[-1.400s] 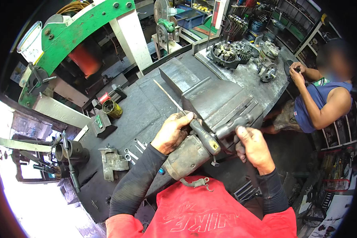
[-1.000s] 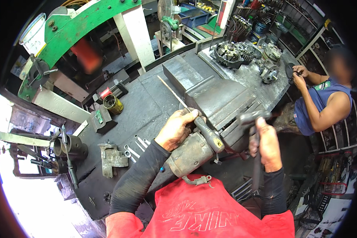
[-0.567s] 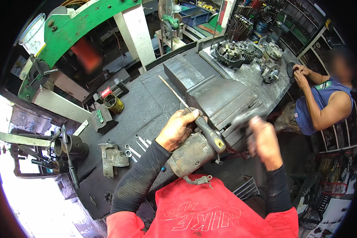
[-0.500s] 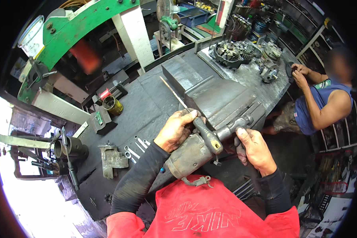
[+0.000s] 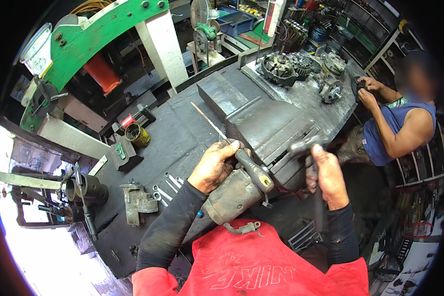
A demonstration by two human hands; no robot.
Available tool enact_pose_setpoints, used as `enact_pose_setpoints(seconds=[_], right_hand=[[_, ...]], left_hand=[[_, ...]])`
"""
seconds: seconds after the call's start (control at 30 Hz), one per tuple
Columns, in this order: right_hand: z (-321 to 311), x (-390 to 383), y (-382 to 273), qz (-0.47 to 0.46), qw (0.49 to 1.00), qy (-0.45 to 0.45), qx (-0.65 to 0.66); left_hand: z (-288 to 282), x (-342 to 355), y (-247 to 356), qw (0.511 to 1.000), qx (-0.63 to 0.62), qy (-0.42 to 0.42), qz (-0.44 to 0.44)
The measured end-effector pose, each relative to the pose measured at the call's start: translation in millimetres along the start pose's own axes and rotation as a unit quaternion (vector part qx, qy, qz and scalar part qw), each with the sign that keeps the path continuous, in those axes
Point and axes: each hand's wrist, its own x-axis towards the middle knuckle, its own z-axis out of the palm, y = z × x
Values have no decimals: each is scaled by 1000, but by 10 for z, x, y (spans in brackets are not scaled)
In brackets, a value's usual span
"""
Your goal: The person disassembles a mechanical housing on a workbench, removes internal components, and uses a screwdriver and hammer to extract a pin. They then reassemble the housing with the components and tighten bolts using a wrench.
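Note:
My left hand (image 5: 213,167) is closed round a screwdriver (image 5: 254,170). Its black handle, yellowish at the butt, slants toward me, and the long thin shaft reaches away to the far left. Just beneath lies a worn metal cylinder like a motor housing (image 5: 234,197), with a short cable and lug (image 5: 244,227) at its near side. My right hand (image 5: 329,175) grips a hammer (image 5: 308,143), its head raised to the right of the screwdriver butt and apart from it. Motion blurs the hammer a little. The fingers under the left hand are partly hidden.
A large bench vise (image 5: 271,123) stands beyond my hands. To the left lie several wrenches (image 5: 170,185), a metal bracket casting (image 5: 136,202) and a yellow can (image 5: 137,135). Opened machine parts (image 5: 283,66) sit at the far right, near another person (image 5: 397,121).
My right hand has swung the hammer head up and away from the screwdriver butt, and its handle now points down. The left hand with the screwdriver shifted only slightly in view.

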Motion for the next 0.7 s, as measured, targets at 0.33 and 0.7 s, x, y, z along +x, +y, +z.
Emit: enact_pose_setpoints(seconds=[0.33,0.7], right_hand=[[8,25,19,-28,996,-72,-42],[34,-10,-60,-3,991,-123,-59]], left_hand=[[-21,3,-7,1000,-5,14,-10],[1,-26,1,1000,8,14,-7]])
